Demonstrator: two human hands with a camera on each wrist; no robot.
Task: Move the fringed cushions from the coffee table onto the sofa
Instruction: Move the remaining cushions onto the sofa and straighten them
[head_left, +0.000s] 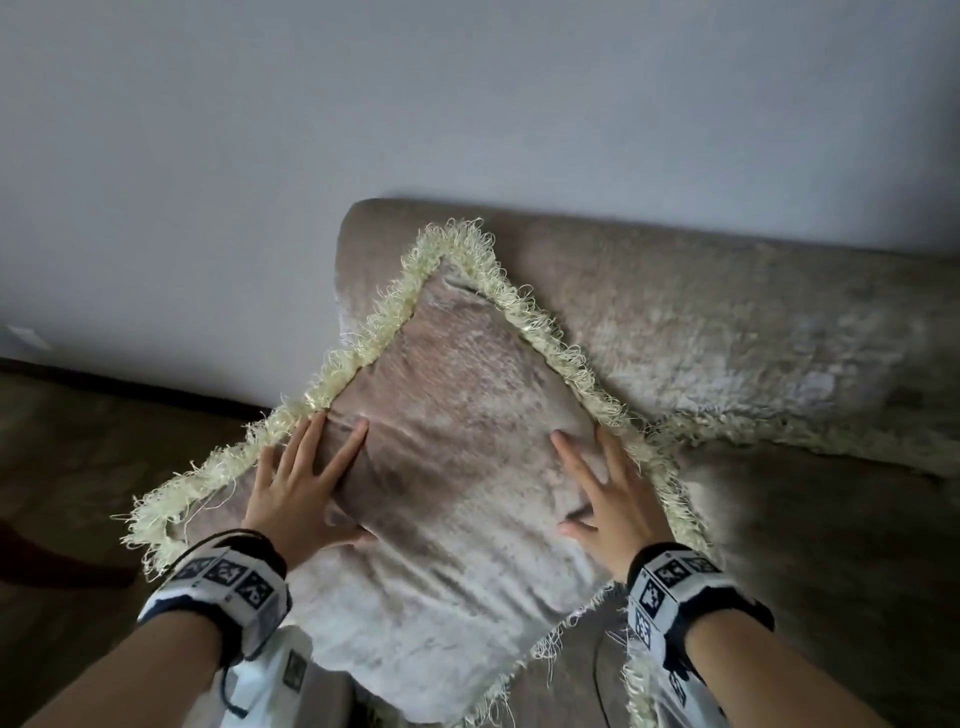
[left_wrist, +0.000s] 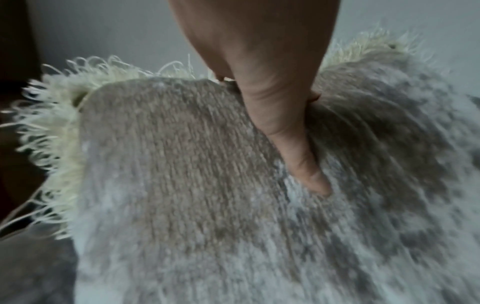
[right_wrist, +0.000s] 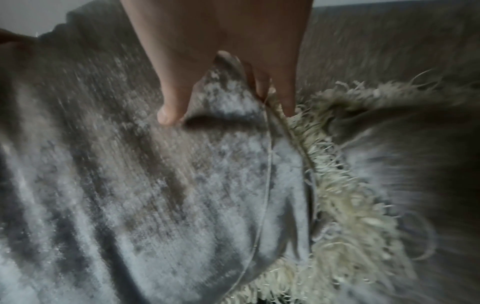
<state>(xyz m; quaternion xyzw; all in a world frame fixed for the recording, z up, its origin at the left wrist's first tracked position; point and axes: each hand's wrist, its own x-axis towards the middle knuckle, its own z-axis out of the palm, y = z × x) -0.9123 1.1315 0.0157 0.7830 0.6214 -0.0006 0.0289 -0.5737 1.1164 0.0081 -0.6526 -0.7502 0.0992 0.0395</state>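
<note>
A taupe velvet cushion (head_left: 457, 457) edged with pale yellow fringe (head_left: 395, 312) stands on one corner, tilted back against the end of the sofa backrest (head_left: 727, 322). My left hand (head_left: 306, 483) lies flat on its left side with the fingers spread and straight. On the cushion's right side my right hand (head_left: 597, 493) presses flat, close to the fringe. In the left wrist view the thumb (left_wrist: 285, 127) sinks into the cushion (left_wrist: 182, 185). The right wrist view has the thumb (right_wrist: 171, 102) on the cushion (right_wrist: 130, 195) and the fingers at its fringe (right_wrist: 337, 185).
Another strip of fringe (head_left: 779, 431) runs along the foot of the backrest to the right; the cushion it belongs to lies in shadow. A grey wall (head_left: 467, 104) rises behind the sofa. Dark floor (head_left: 78, 441) lies to the left.
</note>
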